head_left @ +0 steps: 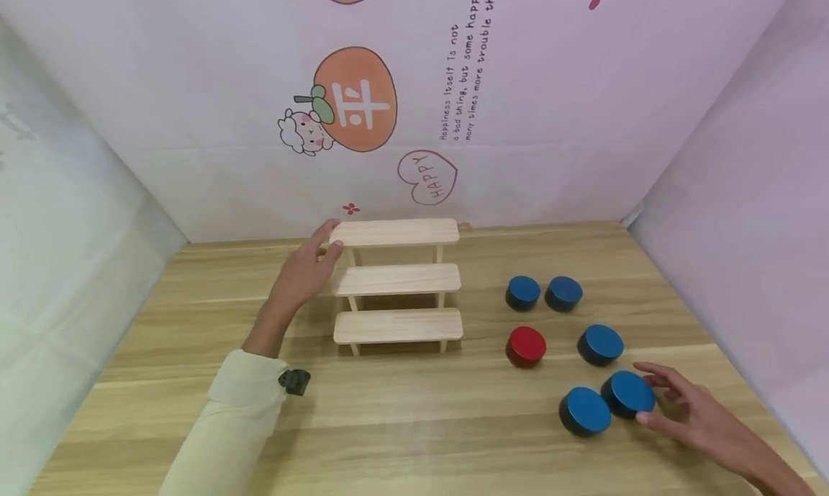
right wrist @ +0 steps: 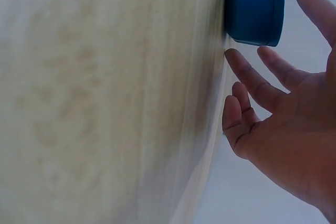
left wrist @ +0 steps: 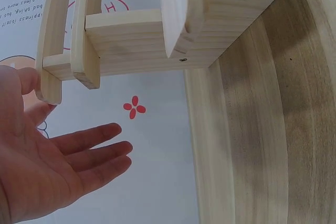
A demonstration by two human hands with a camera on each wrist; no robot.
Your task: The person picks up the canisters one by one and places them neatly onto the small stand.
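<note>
Pale wood-grain surface [head_left: 401,409] walled in by white printed sheeting with orange fruit cartoons. Nearest, at about 4 o'clock, the right hand [head_left: 696,413] lies released with fingers spread, its fingertips just beside a blue disc [head_left: 628,393] and not gripping it; the right wrist view shows the same disc [right wrist: 255,9] between the thumb and the straight fingers. A second blue disc [head_left: 585,410] touches the first at its 8 o'clock. Farther on sit a red disc [head_left: 526,345] and a third blue disc [head_left: 600,343], then a pair of blue discs [head_left: 542,293] side by side at 2 o'clock. At 12 o'clock stands a three-step wooden rack [head_left: 396,281]. The left hand [head_left: 304,269], open and relaxed, rests its fingertips on the rack's top step at the left end
</note>
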